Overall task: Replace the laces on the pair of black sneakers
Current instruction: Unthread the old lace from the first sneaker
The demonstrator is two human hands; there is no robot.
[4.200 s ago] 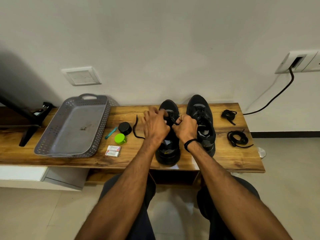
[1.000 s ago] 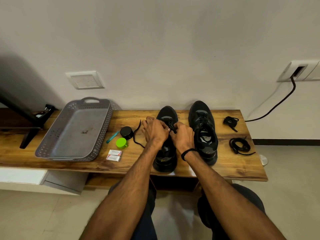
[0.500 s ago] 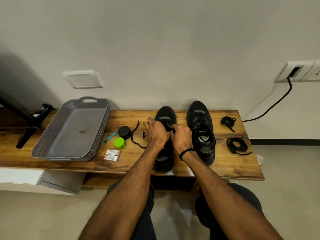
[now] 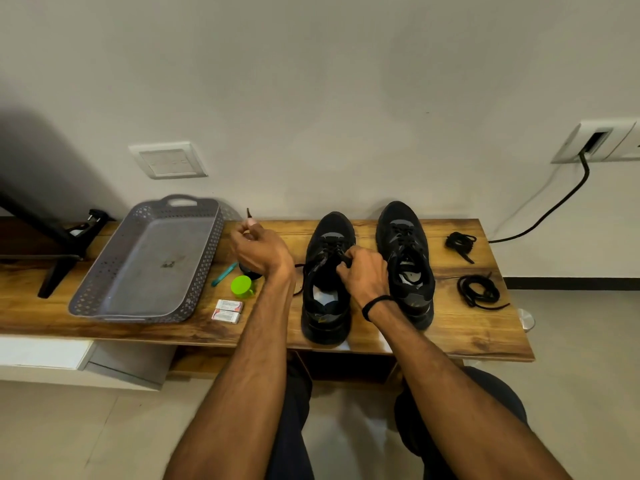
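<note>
Drawing away from the left sneaker [image 4: 327,282], which stands mid-bench [image 4: 450,332], the left hand [image 4: 259,252] now pinches the lace [image 4: 248,214] tip near the back edge. The right hand [image 4: 363,271] still grips the lace at the eyelets.

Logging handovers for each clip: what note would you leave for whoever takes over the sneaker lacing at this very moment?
Left hand: out to the left, pinching the tip of a black lace that runs back to the left sneaker.
Right hand: fingers pinch that lace at the sneaker's eyelets.
Right sneaker: beside it on the bench, laced.
Two lace bundles lie at the bench's right end.
Done: right sneaker looks laced; old or new, cannot tell.
Left: finish the left sneaker's lacing.
</note>
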